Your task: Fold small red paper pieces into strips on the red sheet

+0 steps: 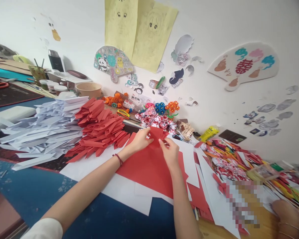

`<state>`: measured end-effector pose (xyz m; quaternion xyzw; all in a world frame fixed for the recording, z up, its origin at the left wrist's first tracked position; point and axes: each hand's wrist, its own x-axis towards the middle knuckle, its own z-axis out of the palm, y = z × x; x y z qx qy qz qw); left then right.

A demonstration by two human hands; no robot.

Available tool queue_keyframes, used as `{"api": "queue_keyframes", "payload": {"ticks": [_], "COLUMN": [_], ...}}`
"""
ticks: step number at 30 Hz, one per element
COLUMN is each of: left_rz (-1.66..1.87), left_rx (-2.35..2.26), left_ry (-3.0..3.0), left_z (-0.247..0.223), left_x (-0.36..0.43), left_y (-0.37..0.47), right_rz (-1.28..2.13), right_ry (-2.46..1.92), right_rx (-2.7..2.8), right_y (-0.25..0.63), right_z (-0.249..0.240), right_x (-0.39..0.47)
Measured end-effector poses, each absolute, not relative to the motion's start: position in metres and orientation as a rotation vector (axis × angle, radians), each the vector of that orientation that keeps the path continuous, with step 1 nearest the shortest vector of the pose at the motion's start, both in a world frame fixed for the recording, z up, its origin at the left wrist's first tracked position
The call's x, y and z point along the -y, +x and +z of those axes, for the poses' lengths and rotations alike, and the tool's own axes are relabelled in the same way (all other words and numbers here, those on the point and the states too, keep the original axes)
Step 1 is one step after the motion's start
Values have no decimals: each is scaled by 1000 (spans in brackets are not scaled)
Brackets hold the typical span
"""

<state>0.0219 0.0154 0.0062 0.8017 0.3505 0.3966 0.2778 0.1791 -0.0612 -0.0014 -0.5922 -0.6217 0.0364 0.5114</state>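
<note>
Over the blue table (109, 215) and its broad red sheets (149, 169), the left hand (141, 140) and right hand (170, 152) pinch opposite sides of a small red paper piece (156, 135) lying between their fingertips, apparently mid-fold, which likely calls for keeping its edges aligned

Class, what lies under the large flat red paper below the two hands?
White paper sheets show beneath the large flat red paper, along its near edge and right side. What its middle covers cannot be seen.
</note>
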Motion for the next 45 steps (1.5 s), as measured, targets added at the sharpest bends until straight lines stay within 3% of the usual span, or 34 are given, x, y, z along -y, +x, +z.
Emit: {"api": "queue_keyframes", "payload": {"ticks": [15,26,35,40,45], "left_rz": [1125,1111,1131,1234,997], "left_rx": [-999,-986,-681,-780,-899], "left_ry": [2368,2492,2526,2254,2290], "left_z": [-3,6,16,5,-5], "left_x": [-17,-6,2,-10,-22], "left_y": [24,22,18,22,22], "right_rz": [270,184,102,53,28], "right_ry": [-1606,-1643,-1795,-1796,-1859], "right_rx": [1518,1602,1636,1671,1651], "right_y": [180,182,180,180,181], "right_z": [-11,-15,-7,-5,-7], "right_x": [58,57,61,62,60]}}
